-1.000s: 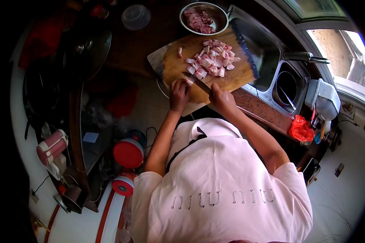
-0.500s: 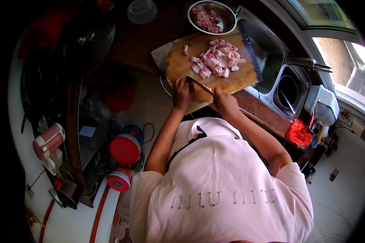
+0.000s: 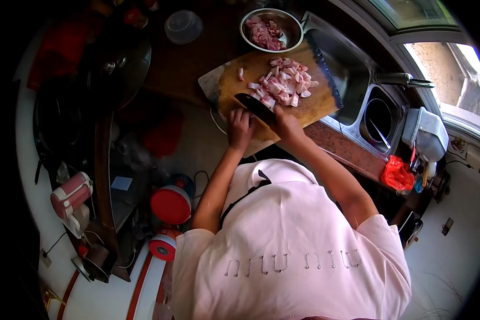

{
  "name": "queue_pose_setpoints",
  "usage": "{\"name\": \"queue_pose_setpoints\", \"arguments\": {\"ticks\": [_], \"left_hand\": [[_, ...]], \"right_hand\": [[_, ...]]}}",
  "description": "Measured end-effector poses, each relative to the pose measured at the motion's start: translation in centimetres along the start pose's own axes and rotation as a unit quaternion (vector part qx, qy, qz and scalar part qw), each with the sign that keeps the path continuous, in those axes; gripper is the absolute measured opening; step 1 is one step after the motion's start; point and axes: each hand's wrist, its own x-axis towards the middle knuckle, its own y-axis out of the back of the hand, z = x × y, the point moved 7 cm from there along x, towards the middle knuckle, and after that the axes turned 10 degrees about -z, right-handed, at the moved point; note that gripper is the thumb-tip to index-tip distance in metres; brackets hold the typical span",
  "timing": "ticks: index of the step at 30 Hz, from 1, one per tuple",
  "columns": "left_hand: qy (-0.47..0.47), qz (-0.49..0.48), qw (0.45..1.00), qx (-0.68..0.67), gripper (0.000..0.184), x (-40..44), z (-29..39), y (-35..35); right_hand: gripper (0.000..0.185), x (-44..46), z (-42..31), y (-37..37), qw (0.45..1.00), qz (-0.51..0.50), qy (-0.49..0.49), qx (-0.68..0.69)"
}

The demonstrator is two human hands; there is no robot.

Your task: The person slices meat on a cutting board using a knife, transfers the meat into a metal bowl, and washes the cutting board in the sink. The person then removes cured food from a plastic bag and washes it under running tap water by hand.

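Observation:
My right hand (image 3: 286,124) grips a kitchen knife (image 3: 255,108) by its handle, the dark blade raised over the near part of the board and pointing left. Just below the blade's tip, my left hand (image 3: 240,129) is at the near left of the wooden cutting board (image 3: 226,88), fingers bent and together; whatever they press on is hidden. Beyond the knife lies a heap of cut pink-and-white meat pieces (image 3: 287,80). One small meat piece (image 3: 241,74) lies apart on the left.
Behind the board stands a metal bowl (image 3: 294,33) with meat in it. A steel sink (image 3: 352,98) borders the board's right side, with a dark pot (image 3: 377,114) nearby. A clear plastic container (image 3: 183,27) sits at the back left, and a red bag (image 3: 397,173) lies at the right.
The knife has lifted from beside my left hand and swung up towards the heap, its blade now showing broadside. My right hand has moved slightly up with it. My left hand stays nearly in place.

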Motion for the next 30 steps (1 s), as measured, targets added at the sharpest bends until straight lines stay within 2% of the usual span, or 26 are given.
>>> {"name": "queue_pose_setpoints", "arguments": {"ticks": [2,5,6,8,11,14,17,20,23,26,29,30], "left_hand": [[-0.006,0.002,1.0,0.011,0.014,0.3,0.3,-0.4],[0.007,-0.01,1.0,-0.024,0.013,0.7,-1.1,-1.5],[0.005,-0.028,0.999,-0.014,0.013,0.8,-0.7,-1.7],[0.001,-0.067,0.998,0.01,0.013,0.8,-0.1,-2.0],[-0.012,0.007,1.0,-0.023,0.015,0.8,0.9,-1.0],[-0.014,-0.051,0.996,-0.078,0.017,1.5,-1.0,-2.3],[-0.005,-0.034,0.997,-0.07,0.013,2.4,-0.9,-1.3],[0.057,-0.026,0.996,-0.068,0.01,2.2,-2.5,-2.3],[0.047,0.012,0.997,-0.052,0.009,2.2,-2.2,-2.2],[0.024,-0.039,0.999,-0.017,0.011,1.9,-2.0,-2.9],[0.006,-0.067,0.998,-0.002,0.011,2.0,-0.3,-2.5],[0.018,-0.075,0.997,-0.016,0.01,2.0,-0.4,-2.6]], "right_hand": [[0.025,-0.9,0.9,0.5,0.999,0.028,0.012,0.019],[0.022,-2.3,1.9,-0.6,1.0,0.015,-0.017,-0.02],[0.019,-2.4,1.7,-0.9,0.997,-0.001,-0.05,-0.052],[0.018,-2.2,0.9,-0.4,0.999,0.014,-0.03,-0.033],[0.017,-0.3,-0.3,-0.8,0.999,0.024,-0.034,-0.009],[0.015,1.4,-2.1,-0.4,0.999,0.038,-0.016,0.012],[0.015,1.3,-2.1,-0.2,0.999,0.032,-0.02,0.002],[0.015,-1.3,-0.7,0.0,0.999,0.02,-0.027,0.0],[0.016,-2.2,0.5,-0.6,0.998,0.007,-0.054,-0.012],[0.014,-1.0,0.0,0.1,0.999,0.014,-0.031,0.011],[0.019,0.4,1.0,0.4,0.997,0.056,-0.03,0.043],[0.026,0.4,1.5,0.9,0.995,0.059,-0.022,0.073]]}}
